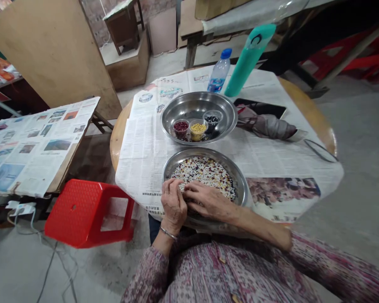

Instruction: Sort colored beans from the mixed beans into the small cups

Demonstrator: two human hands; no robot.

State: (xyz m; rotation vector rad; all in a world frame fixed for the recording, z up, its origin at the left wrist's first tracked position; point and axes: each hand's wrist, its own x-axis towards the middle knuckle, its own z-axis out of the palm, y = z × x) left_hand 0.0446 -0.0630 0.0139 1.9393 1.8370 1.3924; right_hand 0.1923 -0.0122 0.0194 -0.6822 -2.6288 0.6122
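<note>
Two hands, the left hand point(173, 203) and right hand point(207, 199), rest fingers curled in the near pan point(240, 181) on the desk, pinching at mixed beans point(205, 172): tiny, light, hard, likely slippery, best picked singly.

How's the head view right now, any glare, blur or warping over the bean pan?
Head view: even soft light; mild sheen on the far pan; near pan and both hands, left hand and right hand, sharp; edges bow from wide-angle warp; the sleeve at the bottom is soft.

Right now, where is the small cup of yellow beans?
The cup of yellow beans stands in the far metal tray, between the red bean cup and the black bean cup.
</note>
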